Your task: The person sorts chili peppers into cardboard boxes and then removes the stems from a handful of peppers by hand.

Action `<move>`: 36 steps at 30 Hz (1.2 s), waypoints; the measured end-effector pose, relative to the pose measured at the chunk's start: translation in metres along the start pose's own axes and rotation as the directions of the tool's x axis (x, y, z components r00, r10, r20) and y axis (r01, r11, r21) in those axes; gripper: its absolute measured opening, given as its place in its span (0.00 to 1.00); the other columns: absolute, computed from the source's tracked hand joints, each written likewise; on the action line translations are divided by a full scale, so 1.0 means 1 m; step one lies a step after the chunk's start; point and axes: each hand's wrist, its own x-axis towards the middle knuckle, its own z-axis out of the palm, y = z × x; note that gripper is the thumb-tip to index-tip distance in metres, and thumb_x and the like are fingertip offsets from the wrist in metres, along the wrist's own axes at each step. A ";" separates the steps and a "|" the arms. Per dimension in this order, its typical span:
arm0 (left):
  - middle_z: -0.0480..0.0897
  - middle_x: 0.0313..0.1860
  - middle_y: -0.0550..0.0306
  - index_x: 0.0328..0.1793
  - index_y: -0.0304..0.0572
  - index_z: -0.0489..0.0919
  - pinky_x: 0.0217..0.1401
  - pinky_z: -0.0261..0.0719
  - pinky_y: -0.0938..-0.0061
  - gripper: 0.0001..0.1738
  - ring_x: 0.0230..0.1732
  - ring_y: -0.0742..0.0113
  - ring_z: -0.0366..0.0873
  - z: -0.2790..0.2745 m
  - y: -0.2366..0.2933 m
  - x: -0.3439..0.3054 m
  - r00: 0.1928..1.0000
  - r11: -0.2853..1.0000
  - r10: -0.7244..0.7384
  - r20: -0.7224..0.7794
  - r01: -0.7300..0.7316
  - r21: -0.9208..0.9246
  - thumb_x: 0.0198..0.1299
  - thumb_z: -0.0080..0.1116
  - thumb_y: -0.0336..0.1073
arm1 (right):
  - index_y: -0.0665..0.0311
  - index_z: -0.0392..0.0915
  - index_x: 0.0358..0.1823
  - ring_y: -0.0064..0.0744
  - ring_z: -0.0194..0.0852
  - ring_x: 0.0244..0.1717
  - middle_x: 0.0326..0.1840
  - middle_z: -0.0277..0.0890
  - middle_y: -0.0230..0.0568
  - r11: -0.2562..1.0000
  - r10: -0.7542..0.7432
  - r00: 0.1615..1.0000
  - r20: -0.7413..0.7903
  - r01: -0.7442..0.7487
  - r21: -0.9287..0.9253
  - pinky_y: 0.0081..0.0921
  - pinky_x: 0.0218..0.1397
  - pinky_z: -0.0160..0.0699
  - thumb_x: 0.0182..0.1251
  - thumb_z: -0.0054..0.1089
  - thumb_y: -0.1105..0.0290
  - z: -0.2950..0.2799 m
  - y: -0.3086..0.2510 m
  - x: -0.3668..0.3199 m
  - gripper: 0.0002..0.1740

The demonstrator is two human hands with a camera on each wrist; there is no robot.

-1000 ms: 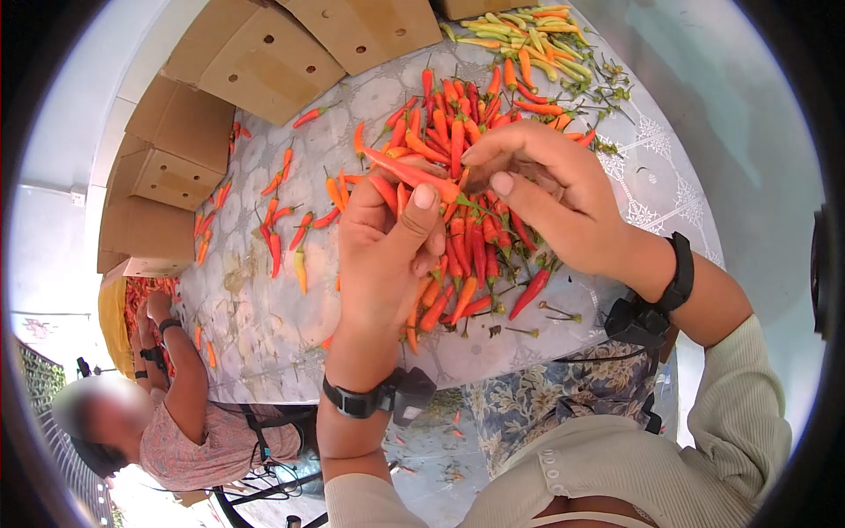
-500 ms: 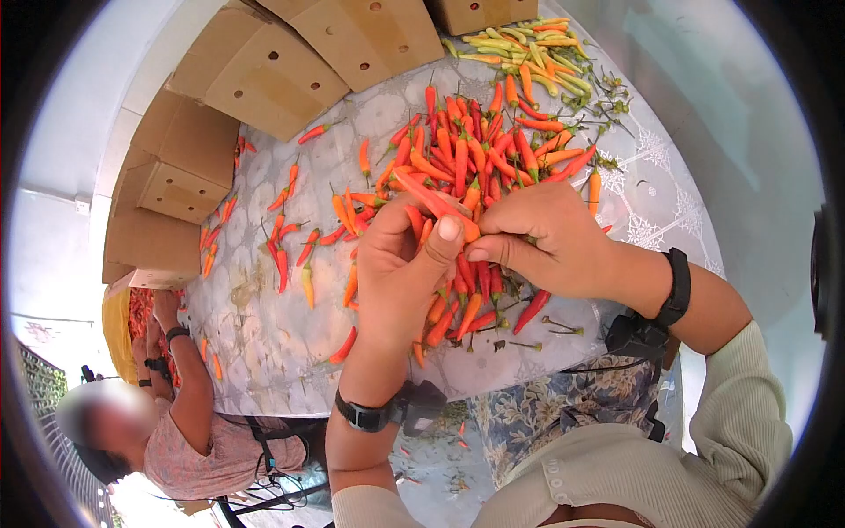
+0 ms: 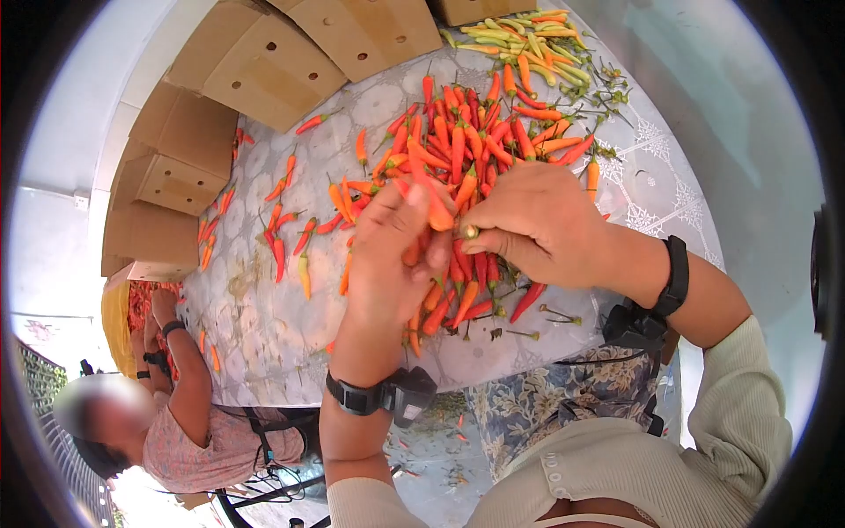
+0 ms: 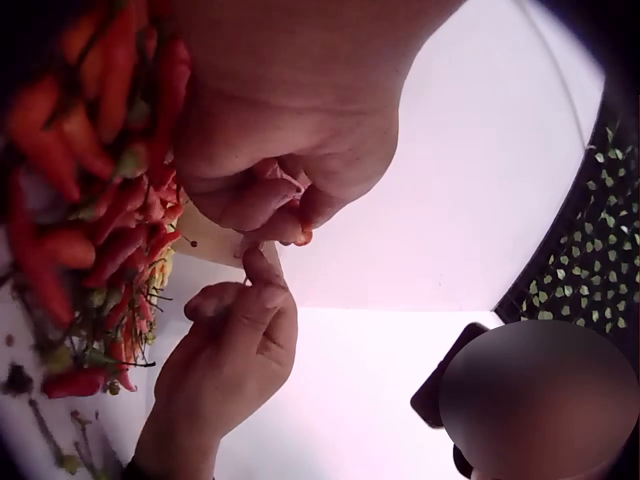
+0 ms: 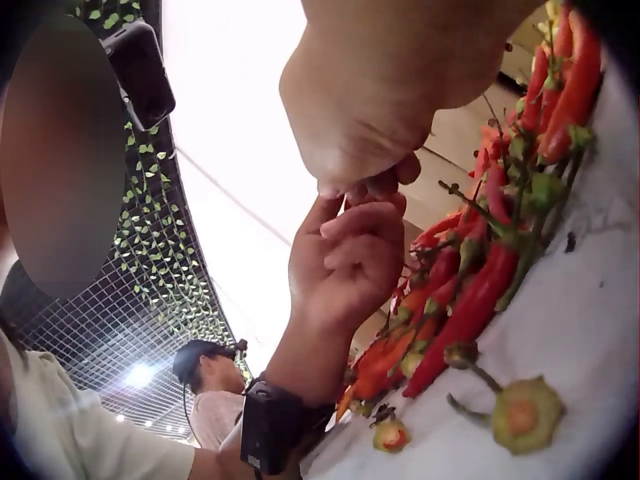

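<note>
My left hand point(image 3: 378, 255) holds a red chili pepper point(image 3: 433, 201) between thumb and fingers, its pointed tip angled up and away. The pepper's blunt end shows no green cap. More red peppers are tucked in the palm, partly hidden by the fingers. Close beside it, my right hand point(image 3: 550, 224) pinches a small green stem cap point(image 3: 471, 231) between thumb and forefinger, apart from the pepper. Both hands are over a pile of red and orange chilies point(image 3: 458, 136) on the table. In the left wrist view, the left hand point(image 4: 290, 150) mostly hides its pepper.
Yellow-green chilies point(image 3: 528, 40) lie at the far end, with loose green stems point(image 3: 607, 92) beside them. Cardboard boxes point(image 3: 273, 70) line the back left edge. Scattered chilies point(image 3: 277, 251) dot the patterned tablecloth point(image 3: 264, 352). Another person point(image 3: 220, 440) works at the left.
My right hand closed from loosely spread fingers to a pinch at the pepper's stem end. The stem cap has come off and stays in its fingertips; the left hand tilted the pepper more upright.
</note>
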 end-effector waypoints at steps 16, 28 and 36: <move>0.75 0.31 0.61 0.42 0.44 0.72 0.18 0.63 0.86 0.03 0.28 0.75 0.71 -0.028 0.008 0.009 0.987 0.948 0.159 -0.032 -0.161 -0.275 0.65 0.52 0.32 | 0.64 0.77 0.35 0.38 0.72 0.37 0.31 0.76 0.38 0.993 0.121 0.993 -0.005 -0.121 0.000 0.31 0.43 0.69 0.55 0.55 0.76 -0.022 0.011 0.004 0.06; 0.71 0.23 0.64 0.42 0.46 0.73 0.19 0.60 0.84 0.06 0.22 0.78 0.66 -0.023 0.000 0.008 0.989 0.968 0.146 -0.013 -0.146 -0.203 0.64 0.57 0.36 | 0.60 0.80 0.38 0.39 0.71 0.49 0.42 0.76 0.36 0.901 0.163 0.986 0.037 -0.133 -0.413 0.37 0.52 0.68 0.51 0.63 0.75 -0.002 0.036 -0.003 0.11; 0.70 0.21 0.65 0.41 0.43 0.73 0.17 0.57 0.84 0.07 0.17 0.79 0.61 -0.005 0.001 0.007 0.977 0.985 0.135 -0.168 -0.150 -0.081 0.66 0.55 0.37 | 0.60 0.78 0.35 0.41 0.69 0.53 0.44 0.75 0.36 0.919 0.175 0.979 0.100 -0.127 -0.373 0.37 0.56 0.65 0.50 0.64 0.75 -0.006 0.030 0.002 0.09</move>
